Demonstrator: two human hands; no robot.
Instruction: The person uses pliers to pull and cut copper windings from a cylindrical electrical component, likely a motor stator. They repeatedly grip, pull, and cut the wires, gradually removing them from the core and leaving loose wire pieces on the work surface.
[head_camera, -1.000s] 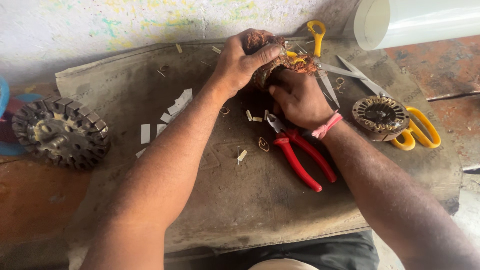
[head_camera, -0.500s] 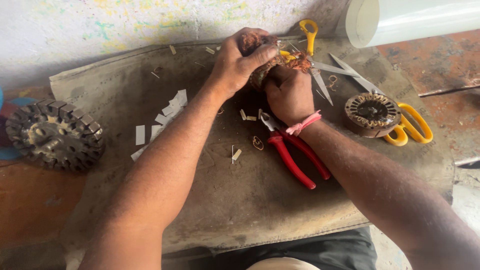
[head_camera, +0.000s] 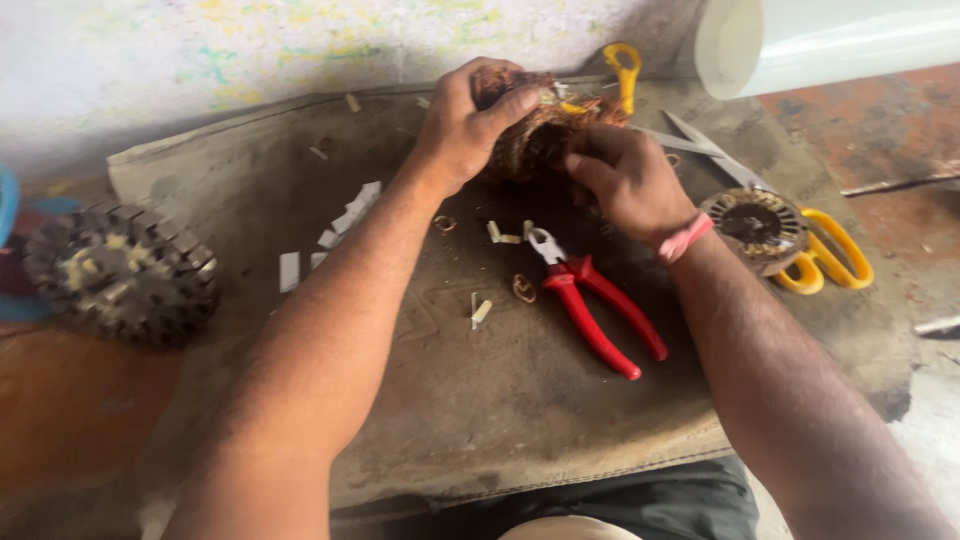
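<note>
My left hand (head_camera: 468, 128) grips the top and left side of a round motor stator with copper windings (head_camera: 540, 125), held at the far edge of a grey mat (head_camera: 480, 400). My right hand (head_camera: 625, 180), with a pink band at the wrist, holds the stator's right side, fingers curled at the windings. Red-handled pliers (head_camera: 595, 305) lie on the mat just below my hands. Small white slips of insulation paper (head_camera: 345, 220) are scattered to the left.
A dark toothed stator core (head_camera: 120, 275) rests at the far left. Another small stator (head_camera: 755, 225) and yellow-handled scissors (head_camera: 790, 235) lie to the right. A white pipe (head_camera: 830, 40) lies at the top right.
Both hands stay on the wound stator, with only slight shifts of the fingers. The camera view has drifted a little.
</note>
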